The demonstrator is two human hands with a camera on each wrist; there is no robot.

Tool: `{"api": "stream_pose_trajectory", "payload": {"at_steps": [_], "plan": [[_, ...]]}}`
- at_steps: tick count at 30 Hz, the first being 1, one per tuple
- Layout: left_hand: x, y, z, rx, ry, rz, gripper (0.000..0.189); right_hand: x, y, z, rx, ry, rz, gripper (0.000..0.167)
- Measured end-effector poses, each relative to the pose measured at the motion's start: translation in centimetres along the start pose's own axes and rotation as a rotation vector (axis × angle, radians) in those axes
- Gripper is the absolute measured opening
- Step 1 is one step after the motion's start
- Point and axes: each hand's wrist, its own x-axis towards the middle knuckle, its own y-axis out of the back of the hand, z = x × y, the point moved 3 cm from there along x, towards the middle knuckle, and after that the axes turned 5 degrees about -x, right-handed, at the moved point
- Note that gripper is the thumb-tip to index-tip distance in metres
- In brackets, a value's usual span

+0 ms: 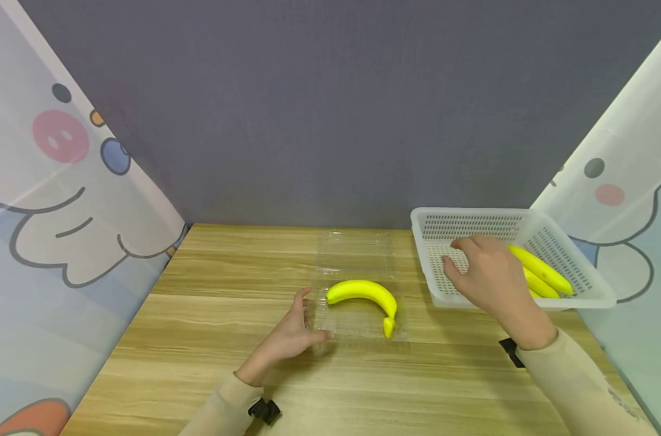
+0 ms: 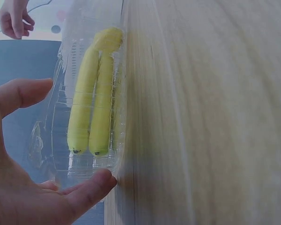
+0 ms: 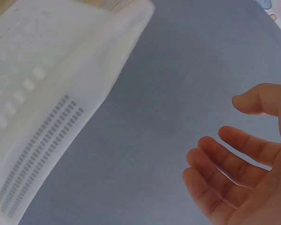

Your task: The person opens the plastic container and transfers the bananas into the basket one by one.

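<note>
One wood-grained counter (image 1: 226, 266), bounded by grey wall (image 1: 319, 121), cartoon panels (image 1: 41, 200); left hand (image 1: 292, 332) spread at clear box (image 1: 357, 318); right hand (image 1: 487, 275) spread.

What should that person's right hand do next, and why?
Probably move the right hand rightward and down to a long yellow banana in the perforated white plastic basket. That hand is empty, the banana shows to its right, and the open, clear plastic container beside the left hand holds a curved yellow banana.

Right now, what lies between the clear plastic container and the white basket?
Only a narrow strip of wooden tabletop separates the container from the basket, in the head view.
</note>
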Motion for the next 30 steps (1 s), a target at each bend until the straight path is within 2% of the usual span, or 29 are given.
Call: {"api": "stream_pose_trajectory", "payload": {"at_steps": [14,21,30], "plan": [[0.1,0.1,0.1,0.0,-0.01,0.004,0.113,1.2,-0.7,-3.1,0.064,0.09,0.037,0.022],[0.1,0.0,-0.1,0.002,0.0,0.004,0.112,1.5,-1.4,-4.0,0.079,0.075,0.019,0.023],[0.0,-0.1,0.0,-0.005,0.001,0.013,0.111,1.8,-2.3,-5.1,0.121,0.115,0.041,0.027]]}}
